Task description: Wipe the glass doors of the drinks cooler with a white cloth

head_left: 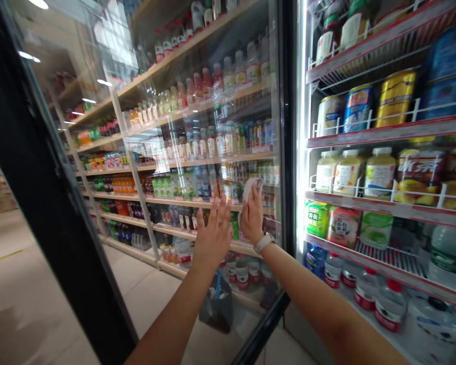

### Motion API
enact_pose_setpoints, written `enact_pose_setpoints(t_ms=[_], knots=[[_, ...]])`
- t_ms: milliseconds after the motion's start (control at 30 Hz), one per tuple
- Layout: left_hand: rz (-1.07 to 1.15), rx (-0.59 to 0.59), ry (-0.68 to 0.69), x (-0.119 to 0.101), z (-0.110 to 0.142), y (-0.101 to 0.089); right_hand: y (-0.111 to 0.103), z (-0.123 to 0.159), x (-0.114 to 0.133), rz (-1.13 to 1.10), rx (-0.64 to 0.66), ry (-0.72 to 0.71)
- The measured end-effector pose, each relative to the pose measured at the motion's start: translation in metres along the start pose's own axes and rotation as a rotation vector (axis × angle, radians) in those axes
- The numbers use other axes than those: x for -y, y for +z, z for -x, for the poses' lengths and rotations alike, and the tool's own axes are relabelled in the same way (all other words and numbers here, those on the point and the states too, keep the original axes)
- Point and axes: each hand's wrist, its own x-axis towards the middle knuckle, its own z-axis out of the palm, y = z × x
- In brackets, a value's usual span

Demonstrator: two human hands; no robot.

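Note:
A glass door with a black frame stands swung out in front of me. My left hand is raised at the glass with its fingers stretched out and nothing in it; whether it touches the pane I cannot tell. Just to its right, my right hand holds a white cloth flat against the glass. The cloth is bunched under the fingers, so part of it is hidden. A pale band circles the right wrist.
Right of the door, an open lit cooler holds cans, bottles and jugs on wire shelves. Through the glass show wooden shelves of drinks. A dark grey bucket with something blue in it sits on the pale floor.

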Motion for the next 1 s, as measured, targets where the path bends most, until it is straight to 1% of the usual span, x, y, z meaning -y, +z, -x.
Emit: enact_pose_setpoints(t_ms=[33,67,100,133,167,233,300,367,433,500,567,633,667,700,733,767,800,933,967,1000], knots=[[0.001,-0.007,-0.002,0.000,0.000,0.001,0.001,-0.022,0.001,-0.003,-0.022,0.006],[0.004,-0.011,-0.002,0.001,0.000,0.002,0.001,-0.037,0.001,-0.001,-0.041,0.010],[0.007,-0.011,-0.002,0.001,0.000,0.002,0.001,-0.045,0.001,0.001,-0.053,0.007],[0.012,-0.011,0.001,0.002,0.001,0.003,0.001,-0.046,0.000,0.004,-0.061,0.004],[0.016,-0.013,0.007,0.002,0.001,0.002,0.001,-0.041,-0.001,0.007,-0.066,0.001],[0.019,-0.021,0.010,0.002,0.002,0.001,0.000,-0.017,-0.006,0.012,-0.066,0.006],[0.024,-0.052,0.000,-0.001,0.001,0.000,-0.001,0.017,-0.011,0.021,-0.056,0.023],[0.032,-0.090,0.015,-0.008,-0.007,0.001,-0.003,0.053,-0.017,0.040,-0.032,0.042],[0.042,-0.111,0.073,-0.018,-0.020,0.006,-0.006,0.087,-0.023,0.070,-0.003,0.067],[0.046,-0.093,0.132,-0.029,-0.038,0.015,-0.010,0.119,-0.030,0.096,0.029,0.088],[0.037,-0.037,0.167,-0.039,-0.054,0.026,-0.015,0.147,-0.037,0.107,0.056,0.085],[0.013,0.020,0.192,-0.044,-0.064,0.035,-0.019,0.164,-0.044,0.111,0.093,0.068],[-0.001,0.037,0.202,-0.045,-0.066,0.039,-0.020,0.166,-0.046,0.110,0.109,0.062],[-0.015,0.046,0.208,-0.045,-0.067,0.042,-0.020,0.162,-0.047,0.108,0.119,0.060],[-0.027,0.048,0.210,-0.045,-0.067,0.043,-0.019,0.152,-0.048,0.103,0.121,0.061],[-0.038,0.047,0.212,-0.045,-0.066,0.043,-0.018,0.136,-0.047,0.096,0.111,0.063],[-0.047,0.048,0.217,-0.044,-0.065,0.043,-0.017,0.115,-0.047,0.087,0.086,0.064],[-0.058,0.067,0.230,-0.042,-0.063,0.041,-0.009,0.012,-0.047,0.055,0.011,0.041],[-0.054,0.072,0.232,-0.043,-0.063,0.041,-0.008,-0.007,-0.049,0.044,-0.003,0.027],[-0.049,0.074,0.232,-0.043,-0.064,0.041,-0.007,-0.021,-0.051,0.035,-0.011,0.017]])
